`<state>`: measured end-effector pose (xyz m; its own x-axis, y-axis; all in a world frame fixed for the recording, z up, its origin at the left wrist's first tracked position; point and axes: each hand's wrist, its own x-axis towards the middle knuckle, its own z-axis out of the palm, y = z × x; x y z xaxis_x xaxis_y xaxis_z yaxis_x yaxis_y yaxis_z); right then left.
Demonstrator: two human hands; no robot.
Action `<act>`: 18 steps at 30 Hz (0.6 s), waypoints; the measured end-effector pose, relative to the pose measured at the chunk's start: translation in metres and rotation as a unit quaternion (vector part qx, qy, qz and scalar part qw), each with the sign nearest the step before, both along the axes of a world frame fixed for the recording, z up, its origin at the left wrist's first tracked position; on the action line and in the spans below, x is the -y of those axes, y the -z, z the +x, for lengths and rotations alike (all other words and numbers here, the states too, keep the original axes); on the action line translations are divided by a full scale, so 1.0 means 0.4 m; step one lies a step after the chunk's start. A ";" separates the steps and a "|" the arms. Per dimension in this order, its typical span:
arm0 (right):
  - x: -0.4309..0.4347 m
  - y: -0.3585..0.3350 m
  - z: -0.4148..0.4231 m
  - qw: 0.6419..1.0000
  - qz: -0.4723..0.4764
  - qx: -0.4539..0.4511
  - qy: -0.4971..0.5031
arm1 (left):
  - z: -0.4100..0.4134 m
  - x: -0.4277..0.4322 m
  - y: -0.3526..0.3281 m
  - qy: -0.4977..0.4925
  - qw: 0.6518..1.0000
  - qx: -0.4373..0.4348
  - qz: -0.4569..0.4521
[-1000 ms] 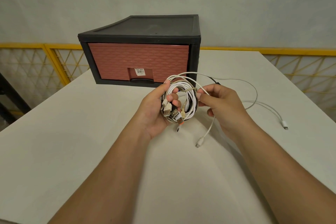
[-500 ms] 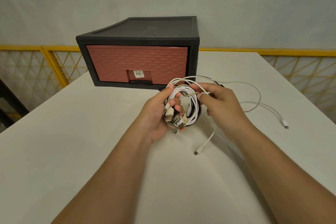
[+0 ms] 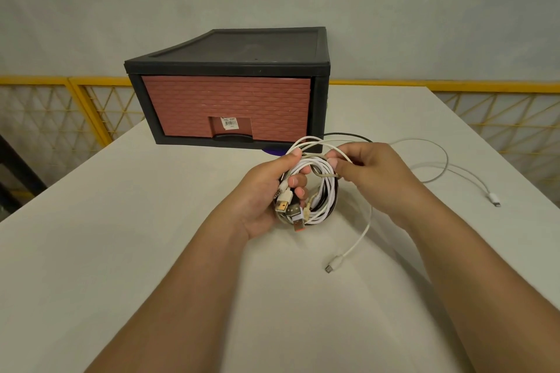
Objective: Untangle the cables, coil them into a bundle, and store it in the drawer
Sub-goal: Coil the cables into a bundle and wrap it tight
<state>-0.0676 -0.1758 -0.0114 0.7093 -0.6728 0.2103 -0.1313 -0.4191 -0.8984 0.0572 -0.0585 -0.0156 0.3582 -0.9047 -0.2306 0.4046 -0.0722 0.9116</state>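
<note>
Two hands held the coil (image 3: 328, 191) over the bench (image 3: 121, 236): the left hand (image 3: 263, 191) curled round it, the right hand (image 3: 372, 169) pinched its top loop. The drawer (image 3: 227, 106) was shut.

Two bare forearms (image 3: 169, 281), uncovered wrists, left hand (image 3: 262, 191), right hand (image 3: 374, 168), short rounded fingernails (image 3: 332, 162)

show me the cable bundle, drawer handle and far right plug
cable bundle (image 3: 328, 191), head view, right-side white coils
drawer handle (image 3: 232, 137), head view, black grip's middle
far right plug (image 3: 494, 199), head view, connector body
</note>
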 end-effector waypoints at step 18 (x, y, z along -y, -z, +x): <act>-0.015 0.014 0.017 0.995 -0.010 0.090 -0.033 | -0.003 0.005 0.006 0.035 0.999 0.002 0.001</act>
